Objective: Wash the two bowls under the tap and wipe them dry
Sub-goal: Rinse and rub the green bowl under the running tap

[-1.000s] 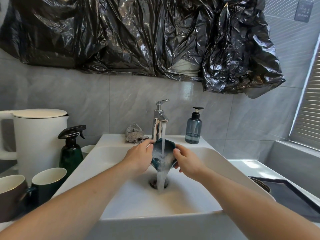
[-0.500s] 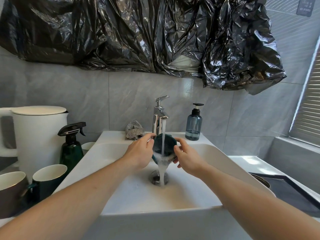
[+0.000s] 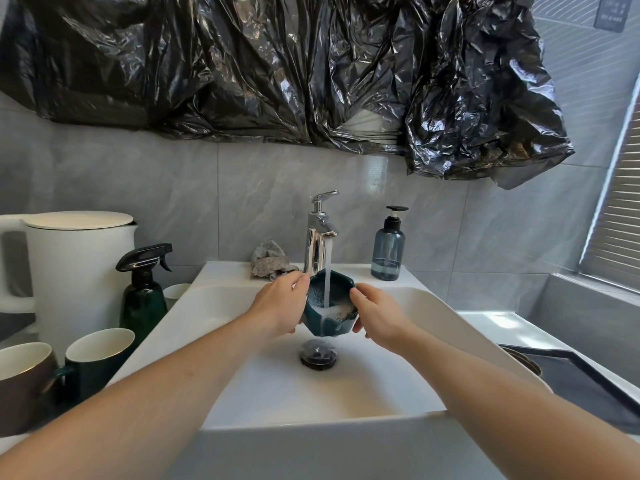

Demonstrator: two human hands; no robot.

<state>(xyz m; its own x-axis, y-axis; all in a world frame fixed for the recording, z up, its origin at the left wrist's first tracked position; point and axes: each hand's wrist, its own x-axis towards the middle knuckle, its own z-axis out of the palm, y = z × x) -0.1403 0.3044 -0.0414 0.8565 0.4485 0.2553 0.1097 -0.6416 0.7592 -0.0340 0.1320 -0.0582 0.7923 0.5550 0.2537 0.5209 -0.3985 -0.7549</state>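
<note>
1. Bowl (image 3: 329, 308) is sitting between both grips, under the tap (image 3: 320, 233), filling w/ foamy water.
2. Left hand (image 3: 278, 306) and right hand (image 3: 377, 315) are both grasping it.
3. Rinse looks ongoing; drying cloth (image 3: 270, 259) is lying beyond left grip, unused; 2nd bowl not in view.

Your bowl (image 3: 329, 306) looks like glossy dark-green glazed ceramic, wet and foamy inside. Above it, the tap (image 3: 320, 233) is mirror-bright chromed metal. The sink (image 3: 346, 393) is smooth glossy white. At 12 o'clock hangs crinkled, shiny black plastic sheeting (image 3: 277, 71); at 11 o'clock of the bowl lies a soft, matt cloth (image 3: 268, 259).
</note>
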